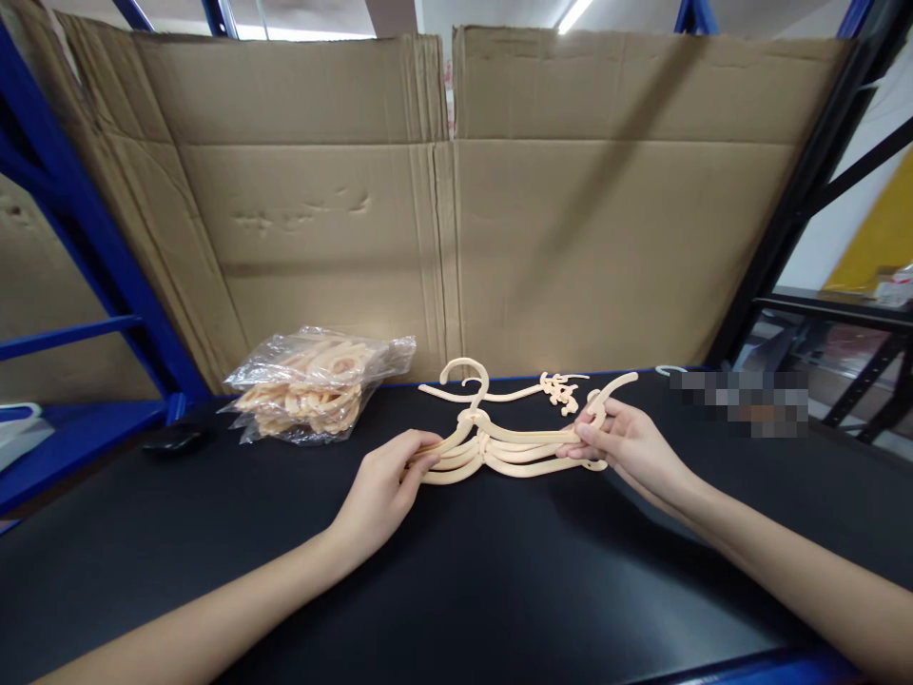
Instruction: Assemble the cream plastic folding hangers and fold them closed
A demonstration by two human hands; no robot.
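Observation:
A cream-coloured clothes hanger (524, 435) with several curved arms stacked below one hook is held up over the black table. My left hand (389, 485) is closed around the ends of its left arms, thumb in front. At the other side my right hand (624, 447) pinches the right ends, fingers behind and thumb in front. A curved cream piece (611, 388) sticks up from the right hand; whether it is joined to the hanger I cannot tell. Behind the hanger lies a loose curved hanger arm (514, 395), with a cluster of small cream parts (560, 392) beside it.
Clear plastic bags of cream parts (314, 381) are piled at the back left of the black table (471, 590). A dark object (173, 438) lies left of them. Cardboard sheets (320, 209) stand along the back edge, between a blue frame post (106, 247) and a black one (791, 200).

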